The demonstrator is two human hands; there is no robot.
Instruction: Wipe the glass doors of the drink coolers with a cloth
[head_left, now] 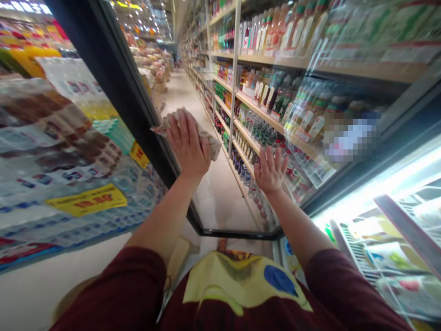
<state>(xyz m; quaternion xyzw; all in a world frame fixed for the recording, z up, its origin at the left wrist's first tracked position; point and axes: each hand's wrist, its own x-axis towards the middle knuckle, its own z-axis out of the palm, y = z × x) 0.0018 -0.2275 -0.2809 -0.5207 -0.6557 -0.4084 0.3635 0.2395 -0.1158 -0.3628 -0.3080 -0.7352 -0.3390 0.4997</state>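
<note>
My left hand (187, 145) lies over a crumpled beige cloth (214, 146) and presses it against a glass door (237, 233) near the door's dark left frame. The cloth's edges stick out on both sides of the fingers. Lower and further right, my right hand (270, 171) rests with its palm towards the same glass, fingers spread, holding nothing. The door is swung open in front of my body, and shelves of bottles show through or in the glass.
Left of the door stand stacked packs of bottled drinks (51, 138) with a yellow price sign (87, 200). On the right, a lit refrigerated case (392, 248) holds packaged goods on wire racks. Bottle shelves (262, 110) and a long aisle (177, 92) appear beyond.
</note>
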